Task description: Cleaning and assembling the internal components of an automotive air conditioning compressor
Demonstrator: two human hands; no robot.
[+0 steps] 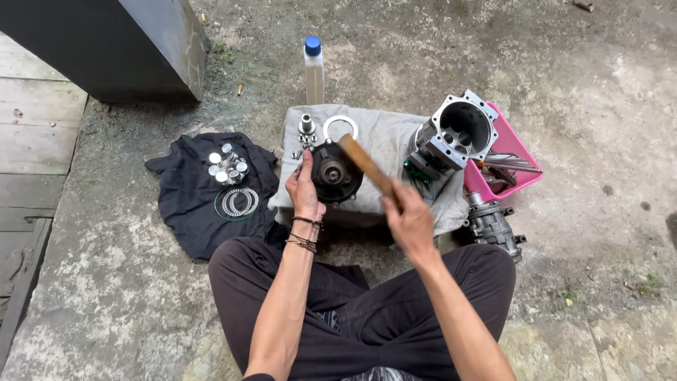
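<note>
On the grey cloth (384,134), left hand (303,189) steadies dark round housing (335,173); right hand (407,220) grips wooden handle (365,164).

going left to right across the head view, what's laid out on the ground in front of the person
black cloth with round metal pieces → left hand → dark round part → wooden stick in the right hand → open metal housing → pink tray
</note>
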